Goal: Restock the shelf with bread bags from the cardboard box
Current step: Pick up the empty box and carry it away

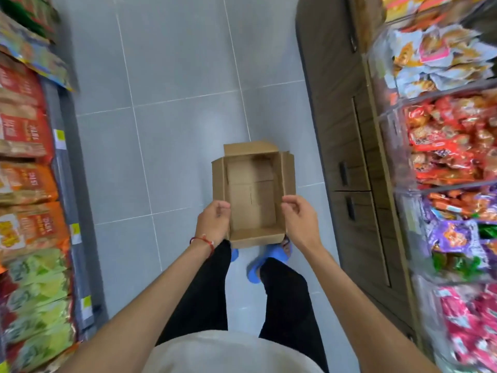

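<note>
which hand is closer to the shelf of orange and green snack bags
Left. The left hand grips the cardboard box on the side facing that shelf; the right hand is on the box's far side.

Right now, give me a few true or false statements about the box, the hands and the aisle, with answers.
1. The cardboard box is empty. True.
2. Only the left hand is at the box. False: the right hand is at its other side too.
3. The box flaps are closed. False: they stand open.
4. Packaged goods fill the shelves on both sides of the aisle. True.
5. The box sits on a shelf. False: it is over the tiled floor, in front of the person's blue shoes.
</note>
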A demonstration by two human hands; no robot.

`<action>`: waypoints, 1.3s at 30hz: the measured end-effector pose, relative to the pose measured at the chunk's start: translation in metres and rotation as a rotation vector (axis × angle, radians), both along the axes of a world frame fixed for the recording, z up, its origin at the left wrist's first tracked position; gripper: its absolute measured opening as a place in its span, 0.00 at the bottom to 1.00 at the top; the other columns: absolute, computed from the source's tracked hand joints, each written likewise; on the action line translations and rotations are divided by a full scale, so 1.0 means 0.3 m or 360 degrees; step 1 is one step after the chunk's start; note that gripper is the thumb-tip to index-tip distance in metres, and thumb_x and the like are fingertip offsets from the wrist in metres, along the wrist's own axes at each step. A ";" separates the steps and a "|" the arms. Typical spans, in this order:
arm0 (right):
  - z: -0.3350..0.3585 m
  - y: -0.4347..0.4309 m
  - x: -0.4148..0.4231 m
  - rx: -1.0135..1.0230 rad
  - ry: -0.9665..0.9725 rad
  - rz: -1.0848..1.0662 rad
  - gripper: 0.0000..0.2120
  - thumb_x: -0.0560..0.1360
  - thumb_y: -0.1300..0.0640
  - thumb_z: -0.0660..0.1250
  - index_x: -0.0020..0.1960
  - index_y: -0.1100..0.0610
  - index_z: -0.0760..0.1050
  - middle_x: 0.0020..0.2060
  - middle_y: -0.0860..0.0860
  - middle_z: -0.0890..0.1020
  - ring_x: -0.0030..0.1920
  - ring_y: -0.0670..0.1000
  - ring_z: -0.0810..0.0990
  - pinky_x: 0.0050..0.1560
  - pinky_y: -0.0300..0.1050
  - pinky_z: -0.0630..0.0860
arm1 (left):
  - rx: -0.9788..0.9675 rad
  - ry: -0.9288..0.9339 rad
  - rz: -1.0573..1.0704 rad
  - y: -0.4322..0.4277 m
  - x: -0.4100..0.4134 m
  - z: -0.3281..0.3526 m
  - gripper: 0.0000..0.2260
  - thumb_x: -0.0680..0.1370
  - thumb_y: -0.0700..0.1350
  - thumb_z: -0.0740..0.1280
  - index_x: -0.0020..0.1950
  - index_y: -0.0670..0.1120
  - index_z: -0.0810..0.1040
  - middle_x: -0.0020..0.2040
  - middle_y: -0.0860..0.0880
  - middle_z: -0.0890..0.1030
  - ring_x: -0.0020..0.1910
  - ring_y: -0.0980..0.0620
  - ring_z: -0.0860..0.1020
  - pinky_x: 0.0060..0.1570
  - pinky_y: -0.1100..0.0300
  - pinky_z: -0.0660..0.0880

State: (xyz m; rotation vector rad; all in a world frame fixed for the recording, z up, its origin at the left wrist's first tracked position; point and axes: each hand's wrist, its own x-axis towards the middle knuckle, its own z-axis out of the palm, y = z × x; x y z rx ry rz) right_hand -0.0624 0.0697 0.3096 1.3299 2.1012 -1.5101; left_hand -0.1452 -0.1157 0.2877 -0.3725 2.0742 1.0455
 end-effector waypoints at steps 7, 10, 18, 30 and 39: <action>-0.505 0.159 0.028 0.0089 -0.0199 0.0167 0.16 0.81 0.61 0.64 0.68 0.55 0.76 0.62 0.51 0.81 0.61 0.50 0.80 0.67 0.52 0.77 | -0.0319 -0.0026 0.0092 0.098 -0.021 -0.472 0.06 0.79 0.44 0.61 0.51 0.49 0.78 0.52 0.50 0.79 0.53 0.46 0.79 0.57 0.54 0.76; -0.771 0.225 0.035 0.0165 -0.0239 0.0255 0.20 0.81 0.59 0.64 0.73 0.54 0.71 0.66 0.51 0.78 0.63 0.53 0.79 0.68 0.55 0.75 | -0.0419 -0.0015 0.0178 0.125 -0.019 -0.737 0.11 0.74 0.44 0.63 0.56 0.47 0.76 0.59 0.47 0.77 0.53 0.45 0.79 0.57 0.49 0.76; -1.361 0.321 0.056 0.0294 -0.0364 0.0440 0.34 0.82 0.52 0.65 0.82 0.49 0.52 0.77 0.54 0.65 0.75 0.59 0.68 0.74 0.61 0.68 | -0.0624 0.0204 0.0107 0.125 0.014 -1.320 0.27 0.73 0.41 0.65 0.72 0.47 0.64 0.68 0.46 0.66 0.64 0.44 0.72 0.64 0.56 0.68; -1.413 0.238 -0.015 0.0295 -0.0486 0.0463 0.34 0.81 0.68 0.54 0.83 0.49 0.49 0.69 0.56 0.74 0.59 0.58 0.77 0.65 0.53 0.74 | -0.0647 0.0167 0.0029 0.055 -0.097 -1.377 0.38 0.72 0.28 0.53 0.77 0.56 0.52 0.62 0.44 0.76 0.53 0.43 0.76 0.57 0.50 0.74; -0.733 0.173 -0.250 0.0339 -0.0431 0.0548 0.37 0.82 0.67 0.52 0.81 0.39 0.42 0.47 0.59 0.81 0.40 0.53 0.78 0.52 0.62 0.80 | -0.0628 0.0393 -0.0120 -0.075 -0.279 -0.648 0.27 0.80 0.39 0.54 0.76 0.55 0.51 0.37 0.48 0.75 0.36 0.47 0.73 0.40 0.56 0.70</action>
